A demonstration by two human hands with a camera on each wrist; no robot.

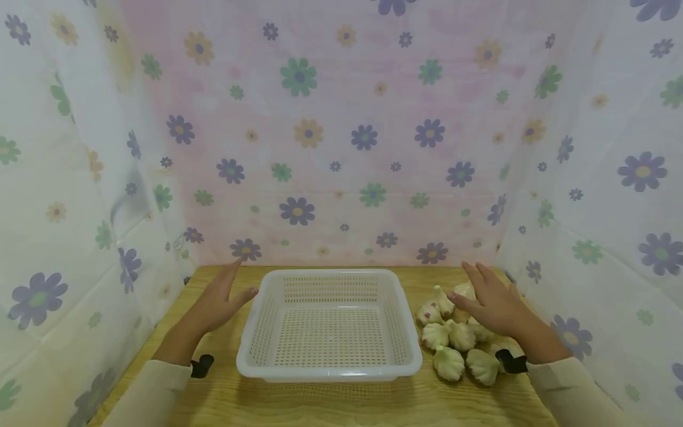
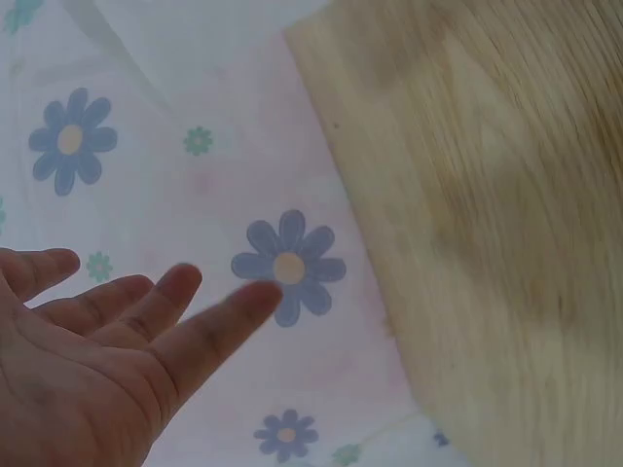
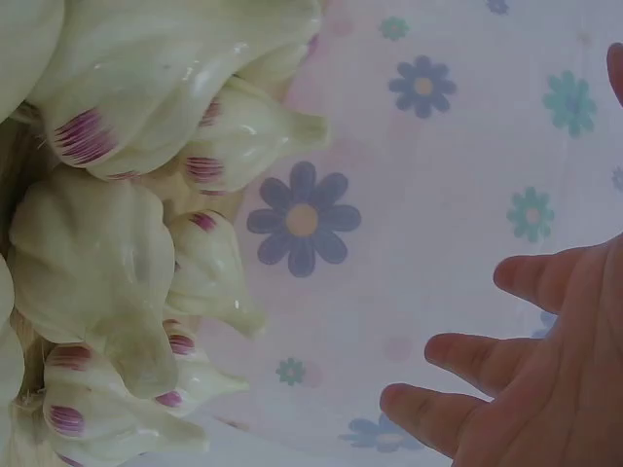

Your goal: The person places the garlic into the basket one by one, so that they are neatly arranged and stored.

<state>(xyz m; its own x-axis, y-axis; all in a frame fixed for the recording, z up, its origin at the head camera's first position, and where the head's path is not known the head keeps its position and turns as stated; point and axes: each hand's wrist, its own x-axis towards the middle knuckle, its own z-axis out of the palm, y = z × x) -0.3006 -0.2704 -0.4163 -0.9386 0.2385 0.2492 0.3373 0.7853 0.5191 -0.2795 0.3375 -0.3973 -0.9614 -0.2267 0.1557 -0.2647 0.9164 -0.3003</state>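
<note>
A white plastic basket (image 1: 331, 372) with slotted walls stands in the middle of the wooden table, nothing inside it. To its right lies a pile of garlic bulbs (image 1: 449, 363), pale with purple streaks on some, as the right wrist view shows on one bulb (image 3: 92, 253). My left hand (image 1: 217, 301) hovers left of the basket, fingers extended and thumb apart; its palm (image 2: 88, 379) holds nothing. Over the garlic pile is my right hand (image 1: 493, 302), fingers spread and likewise holding nothing. It hides some of the bulbs from the head view.
The wooden table (image 1: 299, 406) is enclosed at the back and both sides by flower-printed cloth (image 1: 341, 107). Each wrist carries a black strap piece, one at the left sleeve (image 1: 155, 385) and one at the right sleeve (image 1: 565, 385).
</note>
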